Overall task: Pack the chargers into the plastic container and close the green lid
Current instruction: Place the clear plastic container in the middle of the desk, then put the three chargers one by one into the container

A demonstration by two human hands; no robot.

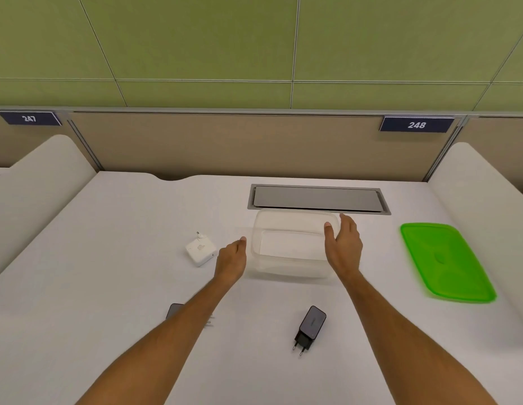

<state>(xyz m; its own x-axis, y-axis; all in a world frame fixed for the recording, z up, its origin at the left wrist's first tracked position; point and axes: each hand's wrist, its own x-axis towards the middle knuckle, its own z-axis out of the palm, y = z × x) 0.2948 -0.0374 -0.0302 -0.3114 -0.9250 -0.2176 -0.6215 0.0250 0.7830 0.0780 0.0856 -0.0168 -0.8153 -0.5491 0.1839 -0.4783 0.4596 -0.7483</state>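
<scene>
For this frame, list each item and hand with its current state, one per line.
plastic container: open, empty
green lid: off, flat on the desk
white charger: on the desk, unpacked
black charger: on the desk, unpacked
dark charger: partly hidden by the forearm
left hand: open, empty
right hand: open, at the container's right side

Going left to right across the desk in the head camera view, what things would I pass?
Dark charger half hidden under the left forearm → white charger → left hand → clear container → right hand → green lid. The black charger lies nearer, below the container, so it is left out of the order.
</scene>
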